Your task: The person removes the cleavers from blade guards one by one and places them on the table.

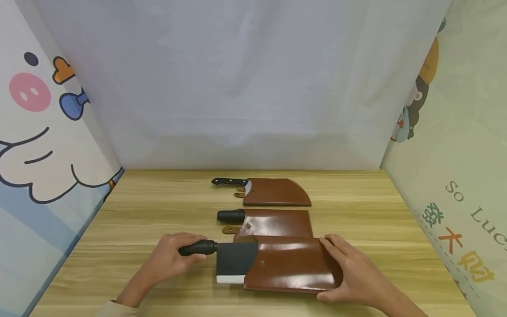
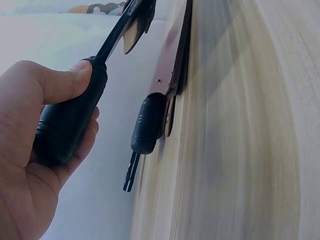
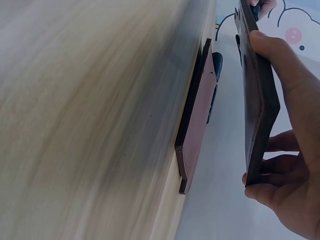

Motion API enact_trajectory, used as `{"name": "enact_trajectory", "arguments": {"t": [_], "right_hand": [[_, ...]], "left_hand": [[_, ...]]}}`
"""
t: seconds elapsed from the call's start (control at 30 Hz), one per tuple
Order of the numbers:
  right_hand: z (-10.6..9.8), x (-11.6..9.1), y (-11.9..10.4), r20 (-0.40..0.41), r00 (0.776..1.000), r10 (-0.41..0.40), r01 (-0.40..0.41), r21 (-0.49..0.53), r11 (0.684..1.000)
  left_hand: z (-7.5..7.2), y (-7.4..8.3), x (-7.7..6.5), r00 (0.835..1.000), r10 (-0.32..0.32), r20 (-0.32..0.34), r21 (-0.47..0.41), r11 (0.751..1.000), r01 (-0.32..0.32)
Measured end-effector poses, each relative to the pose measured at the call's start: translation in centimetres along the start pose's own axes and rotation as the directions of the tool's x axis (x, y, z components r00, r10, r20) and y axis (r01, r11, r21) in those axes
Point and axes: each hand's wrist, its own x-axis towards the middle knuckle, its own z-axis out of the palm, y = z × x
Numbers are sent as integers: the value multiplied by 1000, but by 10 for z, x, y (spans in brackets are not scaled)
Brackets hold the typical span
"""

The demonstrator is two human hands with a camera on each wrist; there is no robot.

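My left hand (image 1: 174,255) grips the black handle (image 2: 70,115) of a cleaver (image 1: 234,259). Part of its dark blade, with a bright lower edge, shows outside a glossy brown leather sheath (image 1: 293,264); the rest of the blade is hidden inside. On the sheath's far right end, my right hand (image 1: 352,273) holds it by the edges, thumb on one side and fingers on the other. In the right wrist view the sheath (image 3: 255,95) is raised above the table. The handle points left and the sheath's closed end points right.
Behind it on the wooden table (image 1: 138,211) lies a second sheathed cleaver (image 1: 277,222), partly overlapped in the head view. Farther back rests a third knife in a rounded brown sheath (image 1: 277,191), its riveted black handle (image 1: 229,182) leftward. A white curtain (image 1: 245,88) hangs behind.
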Motion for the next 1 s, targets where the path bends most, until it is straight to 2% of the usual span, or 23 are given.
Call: {"name": "enact_trajectory", "arguments": {"t": [0.2,0.37,0.57,0.8,1.0], "right_hand": [[-3,-4,3,-9,1000,6,-6,-18,1000],[-5,-7,7,-29,1000,-5,5,-31,1000],[-8,-10,10,-11,1000,10,-10,-26,1000],[-12,-15,13,19,999,33,-32,-15,999],[-12,-20,17,21,999,29,-29,-17,999]], "left_hand": [[-8,1,-2,1000,-9,-2,-27,1000,9],[-13,-1,-5,1000,-22,3,-13,1000,22],[-18,-3,-8,999,-46,-3,1,999,46],[-24,-7,-10,1000,-17,-23,13,1000,18],[-28,-10,-13,999,-39,-8,21,999,39]]}}
